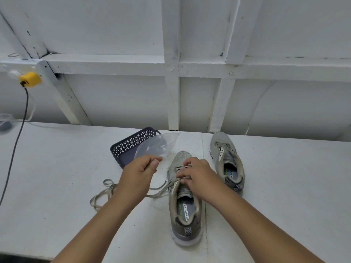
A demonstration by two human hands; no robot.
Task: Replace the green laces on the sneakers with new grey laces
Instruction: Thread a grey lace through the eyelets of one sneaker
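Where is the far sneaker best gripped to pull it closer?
Grip the far sneaker at its heel collar, coming from the near side with the right hand. The heel points toward the person, its opening is wide and unlaced, and nothing lies across it.

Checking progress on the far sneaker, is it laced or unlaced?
Unlaced, it seems: the far sneaker shows bare eyelets and an exposed tongue, with no lace crossing it.
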